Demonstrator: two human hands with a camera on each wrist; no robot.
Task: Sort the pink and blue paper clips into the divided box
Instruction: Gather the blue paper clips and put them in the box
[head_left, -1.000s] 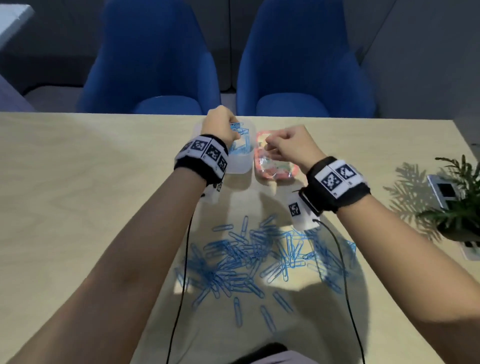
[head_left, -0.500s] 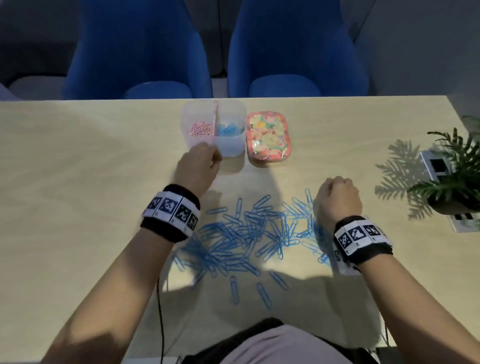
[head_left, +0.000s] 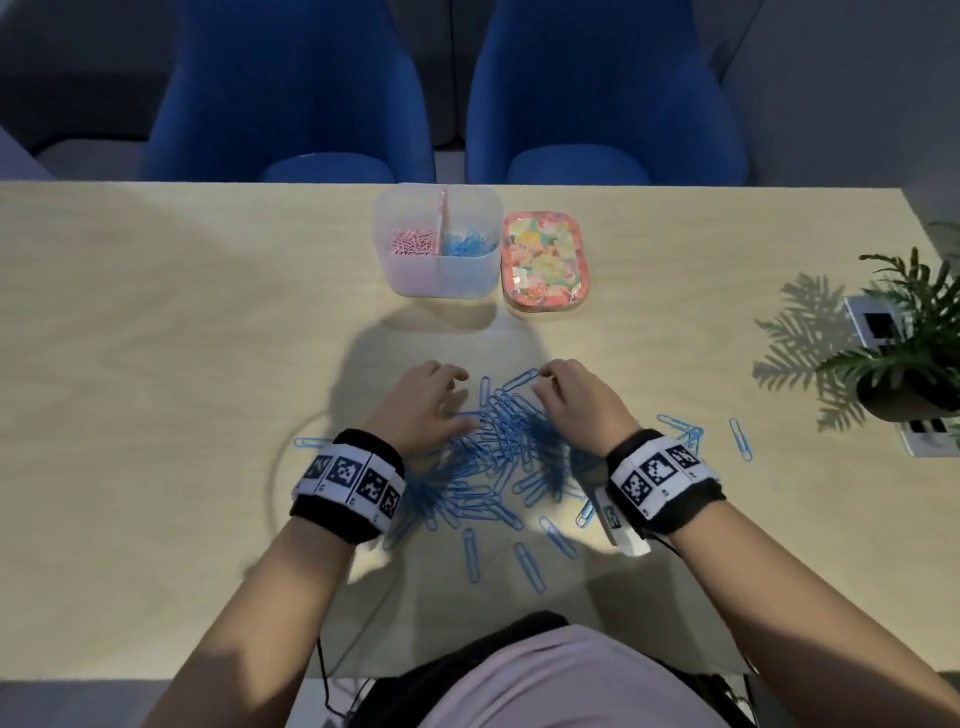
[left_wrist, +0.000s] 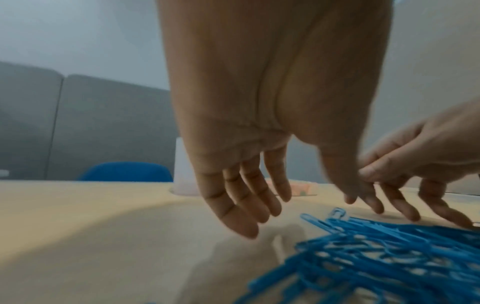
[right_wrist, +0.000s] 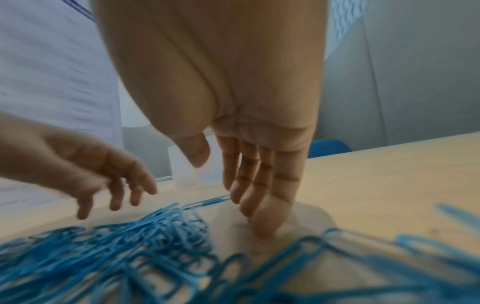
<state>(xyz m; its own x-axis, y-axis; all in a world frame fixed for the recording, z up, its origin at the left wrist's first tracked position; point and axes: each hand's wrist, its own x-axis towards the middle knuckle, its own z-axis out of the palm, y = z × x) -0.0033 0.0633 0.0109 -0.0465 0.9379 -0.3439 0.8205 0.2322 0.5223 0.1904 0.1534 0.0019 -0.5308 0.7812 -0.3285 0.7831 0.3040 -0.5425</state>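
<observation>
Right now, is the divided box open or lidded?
Open: the divided box has no lid on; pink clips and blue clips show inside separate compartments.

Looking like an office or meeting room. Showing a long pale wooden table (head_left: 156, 364) as the landmark. Standing just beyond the table's far edge, two blue upholstered chairs (head_left: 291, 104) side by side. Rising behind the chairs, grey padded wall panels (left_wrist: 103, 127). Sitting at the table's right end, a small potted plant (head_left: 904, 364) throwing a leafy shadow. Lying across the table's middle, a spread of blue paper clips (head_left: 498, 457), ordinary desk stationery.
</observation>
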